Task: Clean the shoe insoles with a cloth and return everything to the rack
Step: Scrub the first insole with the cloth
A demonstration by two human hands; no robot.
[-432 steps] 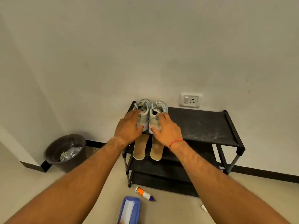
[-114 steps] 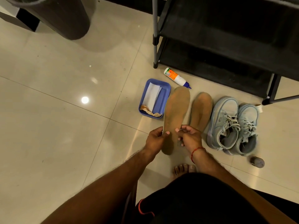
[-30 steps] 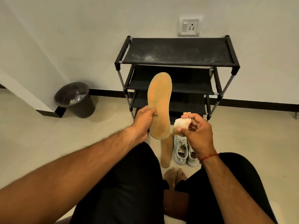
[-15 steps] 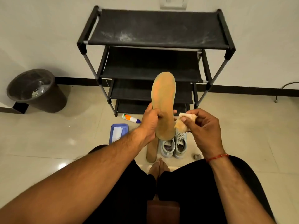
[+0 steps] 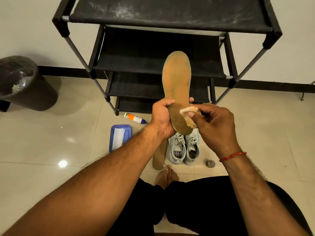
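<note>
Left grip (image 5: 162,116): curled round the heel half of the held insole (image 5: 177,86), with the thumb laid across its near face and the fingertips showing past its right edge.
Held insole: tan, worn greenish and orange in patches; it stood upright in the air, toe end up, in front of the middle shelves of the rack (image 5: 170,16).
Right grip (image 5: 213,123): pinched the cloth (image 5: 189,116) between thumb and fingers; a red thread (image 5: 232,156) ran round its wrist.
Cloth: pale and crumpled, pressed against the right edge of the held insole near the heel.
Second insole (image 5: 159,157): lay flat on the floor (image 5: 51,150) just left of the shoes (image 5: 185,149), partly hidden behind the left forearm.
Shoes: a pale grey-blue laced pair, side by side on the floor, heels toward the person.
Rack: black, tiered, against the wall, with white dusty streaks on its top shelf.
Tray (image 5: 112,133): blue, on the floor left of the second insole, with a white sheet (image 5: 118,138) inside.
Bottle (image 5: 133,118): white with an orange label and a blue tip, on its side between the tray and the foot of the rack.
Bin (image 5: 25,84): dark and round, at the left by the wall, with scraps inside.
Grey lump (image 5: 210,163): small and round, on the floor right of the shoes; what it was could not be told.
Feet (image 5: 166,178): bare, together on the floor, near the shoes' heels.
</note>
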